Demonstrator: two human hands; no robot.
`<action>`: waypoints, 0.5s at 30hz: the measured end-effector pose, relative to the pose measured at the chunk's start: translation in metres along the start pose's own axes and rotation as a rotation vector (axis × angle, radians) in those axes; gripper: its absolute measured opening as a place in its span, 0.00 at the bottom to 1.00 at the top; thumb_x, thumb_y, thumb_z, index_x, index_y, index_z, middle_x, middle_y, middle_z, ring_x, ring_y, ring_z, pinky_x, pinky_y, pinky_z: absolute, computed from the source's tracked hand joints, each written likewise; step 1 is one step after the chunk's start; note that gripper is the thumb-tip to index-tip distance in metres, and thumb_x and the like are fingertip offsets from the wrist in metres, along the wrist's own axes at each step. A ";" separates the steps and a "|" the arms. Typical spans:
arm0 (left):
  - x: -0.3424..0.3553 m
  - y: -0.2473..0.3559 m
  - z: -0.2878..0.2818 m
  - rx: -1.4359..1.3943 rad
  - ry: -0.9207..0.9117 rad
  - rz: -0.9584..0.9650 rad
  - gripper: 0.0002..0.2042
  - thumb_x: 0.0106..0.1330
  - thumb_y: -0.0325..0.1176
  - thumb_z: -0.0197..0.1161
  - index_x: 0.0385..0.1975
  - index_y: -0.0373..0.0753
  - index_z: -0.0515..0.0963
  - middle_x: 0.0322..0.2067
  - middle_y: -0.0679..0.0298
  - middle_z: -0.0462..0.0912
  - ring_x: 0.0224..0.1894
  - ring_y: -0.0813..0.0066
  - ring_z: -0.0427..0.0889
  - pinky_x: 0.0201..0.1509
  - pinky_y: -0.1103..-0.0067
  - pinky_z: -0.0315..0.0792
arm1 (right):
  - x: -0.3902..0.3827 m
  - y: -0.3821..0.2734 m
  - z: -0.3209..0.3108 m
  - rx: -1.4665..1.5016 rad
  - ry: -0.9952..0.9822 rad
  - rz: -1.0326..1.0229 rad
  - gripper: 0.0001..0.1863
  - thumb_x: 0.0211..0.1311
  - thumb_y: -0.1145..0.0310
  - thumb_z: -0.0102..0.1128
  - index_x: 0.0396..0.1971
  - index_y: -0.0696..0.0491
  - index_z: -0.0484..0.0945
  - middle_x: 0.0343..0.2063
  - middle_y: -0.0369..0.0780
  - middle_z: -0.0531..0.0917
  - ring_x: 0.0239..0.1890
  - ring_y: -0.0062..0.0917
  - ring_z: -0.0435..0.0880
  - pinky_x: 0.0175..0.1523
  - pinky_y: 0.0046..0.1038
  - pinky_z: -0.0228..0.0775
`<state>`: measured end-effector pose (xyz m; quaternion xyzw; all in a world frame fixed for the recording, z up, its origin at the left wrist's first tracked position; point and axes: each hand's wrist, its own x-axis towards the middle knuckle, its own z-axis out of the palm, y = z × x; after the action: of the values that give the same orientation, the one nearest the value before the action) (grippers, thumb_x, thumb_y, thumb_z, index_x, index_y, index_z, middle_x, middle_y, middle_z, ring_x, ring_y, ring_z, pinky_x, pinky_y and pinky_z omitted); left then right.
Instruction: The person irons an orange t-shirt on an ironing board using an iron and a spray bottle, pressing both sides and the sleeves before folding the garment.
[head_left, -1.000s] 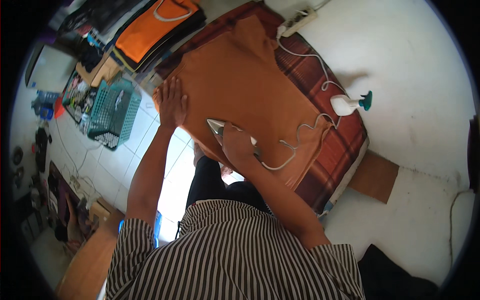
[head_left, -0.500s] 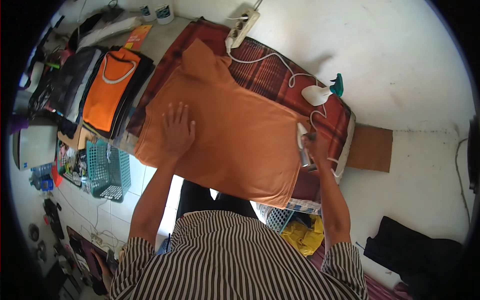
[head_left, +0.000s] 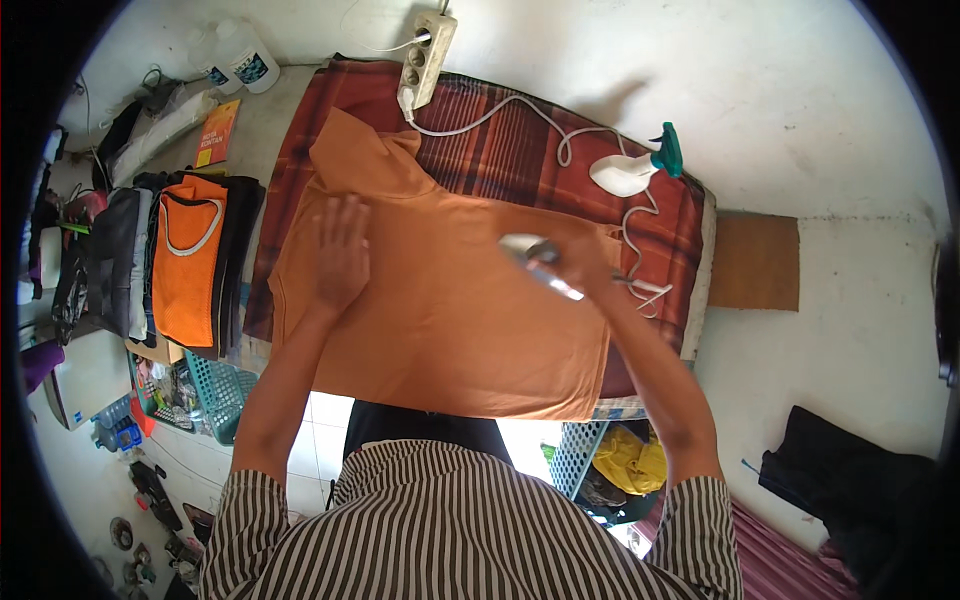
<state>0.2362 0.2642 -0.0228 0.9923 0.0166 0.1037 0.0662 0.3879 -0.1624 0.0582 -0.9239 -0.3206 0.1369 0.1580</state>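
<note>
An orange-brown shirt (head_left: pixel 455 320) lies spread on a red plaid blanket (head_left: pixel 480 110) covering the table. My left hand (head_left: pixel 343 258) rests flat on the shirt's left part, fingers stretched out. In my right hand (head_left: pixel 582 268) is a clothes iron (head_left: pixel 540 265), white and silver, over the right half of the shirt. Motion blurs the iron, and whether its soleplate touches the cloth cannot be told. The pale iron cord (head_left: pixel 645 290) runs from behind my right wrist past a white spray bottle (head_left: pixel 620 175) with a green trigger head.
A power strip (head_left: pixel 428 62) lies at the blanket's far edge. Folded clothes, an orange one (head_left: pixel 188 290) on top, are stacked at the left. Green plastic baskets (head_left: pixel 212 392) stand below. Dark cloth (head_left: pixel 840 485) is at the lower right; a wall bounds the far side.
My right hand has carried the iron leftward from the shirt's right edge onto its body. The left hand stays flat on the shirt. My view has turned and shifted slightly.
</note>
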 end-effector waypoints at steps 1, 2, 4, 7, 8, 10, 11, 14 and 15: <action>0.001 0.002 -0.008 -0.148 -0.040 0.193 0.30 0.80 0.40 0.53 0.81 0.39 0.63 0.82 0.56 0.60 0.86 0.50 0.52 0.86 0.46 0.44 | 0.000 -0.021 0.022 -0.103 0.001 -0.146 0.24 0.66 0.45 0.74 0.44 0.51 0.84 0.30 0.45 0.90 0.36 0.49 0.90 0.44 0.49 0.80; 0.006 0.007 -0.016 -0.145 -0.051 0.191 0.30 0.80 0.40 0.53 0.81 0.39 0.63 0.82 0.56 0.60 0.86 0.50 0.52 0.86 0.46 0.44 | 0.011 -0.040 0.029 -0.093 -0.004 -0.145 0.24 0.66 0.45 0.74 0.44 0.51 0.84 0.30 0.45 0.90 0.36 0.49 0.90 0.44 0.49 0.80; 0.018 0.013 -0.029 -0.157 -0.270 0.386 0.31 0.78 0.35 0.54 0.80 0.38 0.64 0.82 0.58 0.60 0.86 0.54 0.53 0.87 0.48 0.45 | 0.042 -0.070 0.025 0.027 -0.088 -0.060 0.29 0.62 0.41 0.74 0.48 0.51 0.84 0.38 0.49 0.91 0.44 0.50 0.91 0.48 0.52 0.81; 0.032 0.021 -0.019 -0.178 -0.188 0.336 0.31 0.78 0.34 0.53 0.80 0.39 0.64 0.82 0.60 0.61 0.85 0.56 0.54 0.87 0.48 0.45 | 0.092 -0.050 0.005 -0.079 0.050 0.046 0.22 0.67 0.45 0.72 0.45 0.49 0.86 0.33 0.48 0.90 0.38 0.51 0.90 0.45 0.50 0.80; 0.033 0.019 -0.016 -0.178 -0.193 0.337 0.31 0.78 0.34 0.53 0.80 0.39 0.64 0.82 0.60 0.61 0.85 0.56 0.54 0.87 0.48 0.45 | 0.098 -0.051 0.001 -0.075 0.048 0.048 0.22 0.67 0.45 0.72 0.45 0.49 0.86 0.33 0.48 0.90 0.38 0.51 0.90 0.45 0.50 0.80; 0.029 0.011 -0.010 -0.222 -0.154 0.319 0.31 0.77 0.32 0.53 0.81 0.39 0.63 0.82 0.60 0.61 0.85 0.57 0.55 0.87 0.49 0.44 | 0.101 -0.061 -0.004 -0.012 -0.071 -0.040 0.20 0.68 0.48 0.71 0.42 0.50 0.87 0.34 0.49 0.90 0.39 0.51 0.90 0.46 0.49 0.81; 0.026 0.008 -0.008 -0.223 -0.163 0.317 0.31 0.77 0.32 0.53 0.81 0.39 0.63 0.82 0.60 0.61 0.85 0.57 0.55 0.87 0.49 0.44 | 0.084 -0.072 0.003 -0.007 -0.132 -0.146 0.18 0.68 0.50 0.70 0.43 0.50 0.88 0.36 0.49 0.91 0.41 0.49 0.91 0.48 0.49 0.82; 0.027 0.010 -0.002 -0.256 -0.146 0.318 0.31 0.77 0.31 0.52 0.81 0.40 0.63 0.82 0.61 0.61 0.85 0.58 0.56 0.88 0.49 0.44 | 0.038 -0.126 0.045 0.113 -0.620 -0.169 0.15 0.67 0.55 0.68 0.43 0.50 0.90 0.38 0.49 0.92 0.43 0.45 0.93 0.51 0.47 0.83; 0.025 0.007 -0.002 -0.255 -0.148 0.309 0.30 0.77 0.30 0.51 0.81 0.40 0.63 0.82 0.62 0.61 0.85 0.59 0.56 0.88 0.50 0.44 | 0.014 -0.159 0.060 -0.011 -0.564 -0.224 0.16 0.68 0.54 0.67 0.43 0.51 0.90 0.38 0.49 0.92 0.42 0.44 0.93 0.50 0.46 0.84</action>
<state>0.2602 0.2588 -0.0145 0.9715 -0.1539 0.0405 0.1755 0.2897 -0.0231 0.0619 -0.8092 -0.4523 0.3680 0.0718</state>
